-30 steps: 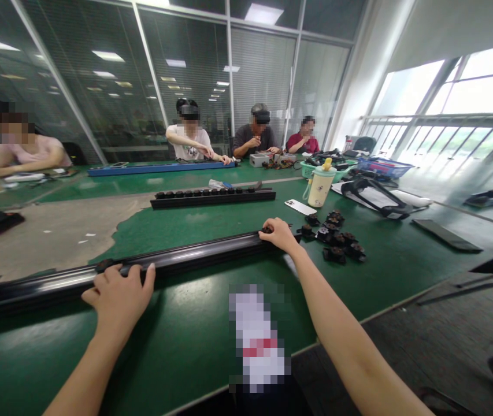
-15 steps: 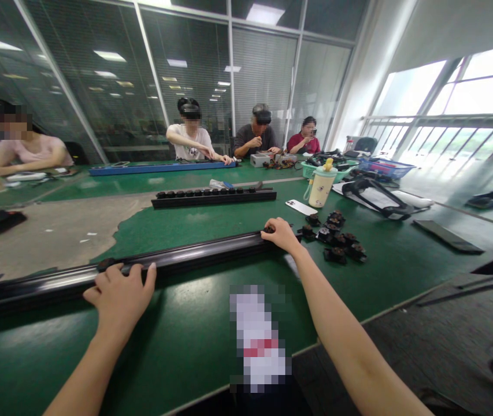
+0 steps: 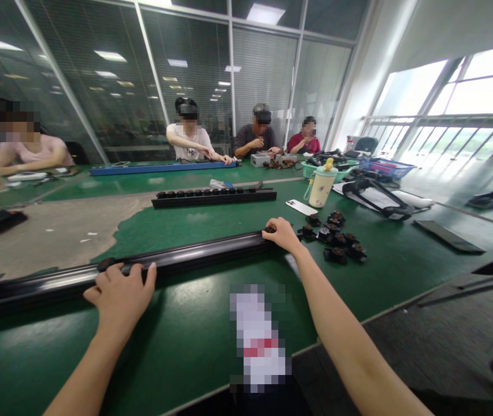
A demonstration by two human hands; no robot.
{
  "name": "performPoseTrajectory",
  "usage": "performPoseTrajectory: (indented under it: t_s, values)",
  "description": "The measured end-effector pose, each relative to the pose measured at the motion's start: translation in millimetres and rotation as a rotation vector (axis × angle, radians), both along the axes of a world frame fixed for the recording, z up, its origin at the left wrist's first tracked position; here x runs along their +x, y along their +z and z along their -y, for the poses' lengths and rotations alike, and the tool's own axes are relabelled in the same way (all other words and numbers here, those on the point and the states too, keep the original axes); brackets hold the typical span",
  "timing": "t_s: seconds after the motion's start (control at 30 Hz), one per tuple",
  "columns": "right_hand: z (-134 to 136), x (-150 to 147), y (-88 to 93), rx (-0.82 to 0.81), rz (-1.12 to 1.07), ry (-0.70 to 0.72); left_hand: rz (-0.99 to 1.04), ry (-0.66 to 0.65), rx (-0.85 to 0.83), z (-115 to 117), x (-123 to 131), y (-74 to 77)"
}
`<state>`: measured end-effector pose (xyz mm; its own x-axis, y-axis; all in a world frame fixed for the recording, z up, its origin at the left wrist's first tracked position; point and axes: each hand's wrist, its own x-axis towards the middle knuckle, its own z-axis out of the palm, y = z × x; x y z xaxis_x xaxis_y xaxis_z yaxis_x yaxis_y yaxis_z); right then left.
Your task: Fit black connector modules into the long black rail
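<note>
A long black rail [image 3: 203, 251] lies across the green table [image 3: 194, 341] in front of me. My left hand [image 3: 118, 292] rests on it left of the middle, fingers curled over its near edge. At the rail's right end my right hand [image 3: 281, 233] is closed over the end, where a small black part shows under the fingertips. A heap of small black socket parts [image 3: 336, 237] lies just right of that hand.
A second black rail [image 3: 214, 197] filled with sockets lies farther back, beside a white phone [image 3: 300, 207] and a cream bottle [image 3: 321, 185]. A blue rail [image 3: 163, 167], baskets and a black headset [image 3: 374, 193] sit beyond. Several people work at the far side.
</note>
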<state>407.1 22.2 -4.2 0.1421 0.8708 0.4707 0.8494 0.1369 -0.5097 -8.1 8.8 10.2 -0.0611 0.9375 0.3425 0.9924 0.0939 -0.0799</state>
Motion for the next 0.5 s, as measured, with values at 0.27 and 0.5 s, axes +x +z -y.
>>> performPoseTrajectory:
  t_s: [0.27,0.5]
  values:
    - [-0.3,2.6,-0.2,0.000,0.005,-0.008,-0.009,0.004,0.009,-0.7,0.0,-1.1]
    - [0.1,8.1,-1.2,-0.019,0.011,-0.018,-0.001,-0.008,0.007,3.1,2.1,3.0]
